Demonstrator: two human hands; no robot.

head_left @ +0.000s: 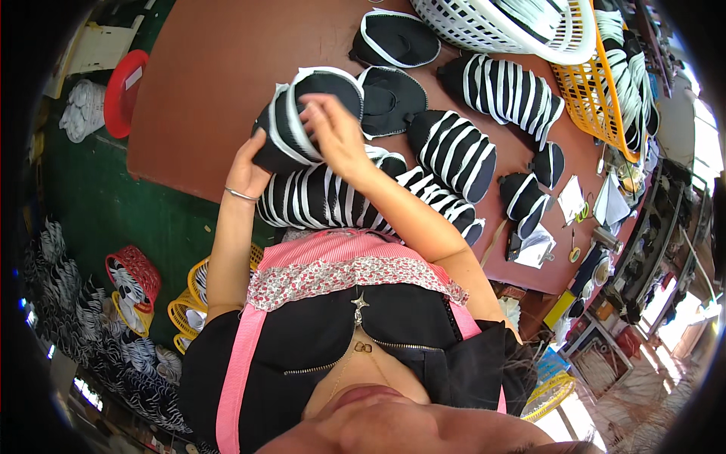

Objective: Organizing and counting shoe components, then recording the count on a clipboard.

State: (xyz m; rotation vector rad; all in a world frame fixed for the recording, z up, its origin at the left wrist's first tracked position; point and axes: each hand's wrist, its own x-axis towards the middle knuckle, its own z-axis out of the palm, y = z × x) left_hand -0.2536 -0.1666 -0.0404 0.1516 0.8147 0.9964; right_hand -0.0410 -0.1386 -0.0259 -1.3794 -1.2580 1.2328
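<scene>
My left hand [251, 163] is closed around the lower left side of a short stack of black, rounded fabric pieces [287, 125] with white edging, which look like slipper uppers. The stack is tilted up off the table. Slightly blurred, my right hand [333, 135] is over its right side, fingers apart and near the white edges. Below the hands, a long stack of the same pieces [321, 198] lies along the table's near edge. Two single pieces lie beyond and to the right: an upper one [397, 39] and a lower one [395, 98].
More stacks [454, 151] lie on the brown table [204, 83]. A white basket [499, 34] and a yellow basket [597, 98] stand at the far right. Scissors [582, 212] and papers [535, 248] lie right. A red stool [125, 94] and floor baskets [132, 276] are left.
</scene>
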